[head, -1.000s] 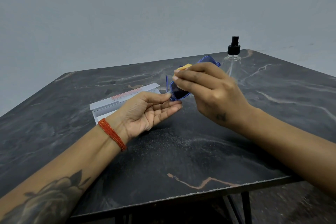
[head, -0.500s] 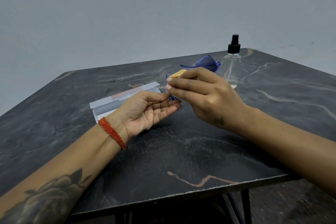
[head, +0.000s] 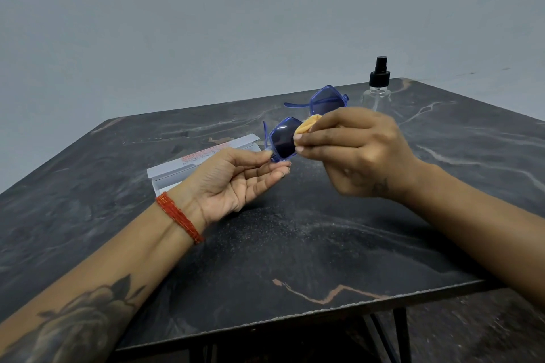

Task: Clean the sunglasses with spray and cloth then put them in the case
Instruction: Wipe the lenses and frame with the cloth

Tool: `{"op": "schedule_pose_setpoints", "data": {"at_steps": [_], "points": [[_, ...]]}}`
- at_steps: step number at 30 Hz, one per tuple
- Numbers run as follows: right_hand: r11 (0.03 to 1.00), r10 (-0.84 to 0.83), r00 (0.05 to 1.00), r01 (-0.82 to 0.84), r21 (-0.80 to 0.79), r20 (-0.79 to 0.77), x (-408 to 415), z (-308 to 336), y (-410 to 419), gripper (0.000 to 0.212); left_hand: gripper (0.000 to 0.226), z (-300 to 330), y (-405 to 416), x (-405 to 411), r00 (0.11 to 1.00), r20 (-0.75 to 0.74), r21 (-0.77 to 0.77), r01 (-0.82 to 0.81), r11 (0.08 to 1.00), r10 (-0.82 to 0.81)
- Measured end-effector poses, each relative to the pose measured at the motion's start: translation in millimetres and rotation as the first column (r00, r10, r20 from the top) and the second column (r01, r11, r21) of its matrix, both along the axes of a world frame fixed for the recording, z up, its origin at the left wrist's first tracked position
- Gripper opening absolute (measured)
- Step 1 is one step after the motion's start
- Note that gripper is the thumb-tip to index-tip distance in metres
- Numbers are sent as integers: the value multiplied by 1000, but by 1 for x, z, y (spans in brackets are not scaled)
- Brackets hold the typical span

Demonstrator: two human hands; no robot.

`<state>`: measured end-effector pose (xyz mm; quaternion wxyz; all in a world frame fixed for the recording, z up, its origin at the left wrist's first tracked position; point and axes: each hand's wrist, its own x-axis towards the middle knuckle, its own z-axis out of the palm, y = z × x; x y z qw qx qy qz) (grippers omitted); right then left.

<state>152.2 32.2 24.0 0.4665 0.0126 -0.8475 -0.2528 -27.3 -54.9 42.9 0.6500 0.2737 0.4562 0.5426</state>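
- Head view. Landmark: the sunglasses (head: 298,130), blue frame, dark lenses, held up over the dark marble table (head: 295,244).
- Left hand (head: 236,180), palm up: thumb and fingertips pinch the frame's lower corner at the near lens.
- Right hand (head: 348,150) sits just right of that lens, fingers curled around a bunched yellow cloth (head: 306,127) and pressing it on the lens's right edge.
- Key relation: the frame's long axis runs from the left hand's pinch up and away toward the spray bottle (head: 377,88). The far lens shows above the right hand, which is the nearer hand to it.
- Judgement: wiping underway; far lens probably next.
- Spray bottle: upright, beyond and right of the sunglasses, apart from both hands.
- Case (head: 203,160): white, left of the sunglasses, behind the left hand. It looks open, but its contents are hidden; the sunglasses are not in it.
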Motion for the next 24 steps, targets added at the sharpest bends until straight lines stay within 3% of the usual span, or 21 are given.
{"op": "schedule_pose_setpoints", "data": {"at_steps": [11,19,24], "points": [[998,-59,992,56,-28,-113,-1,4,2,22,22,0,1,0,1000,-26,-3,9,1000,-9],[997,-47,999,47,58,3,-15,-1,-7,21,16,-3,2,0,993,-106,19,52,998,-50],[995,-76,989,84,58,-129,-8,4,0,20,18,1,1,-1,994,-106,64,13,998,-7]]}}
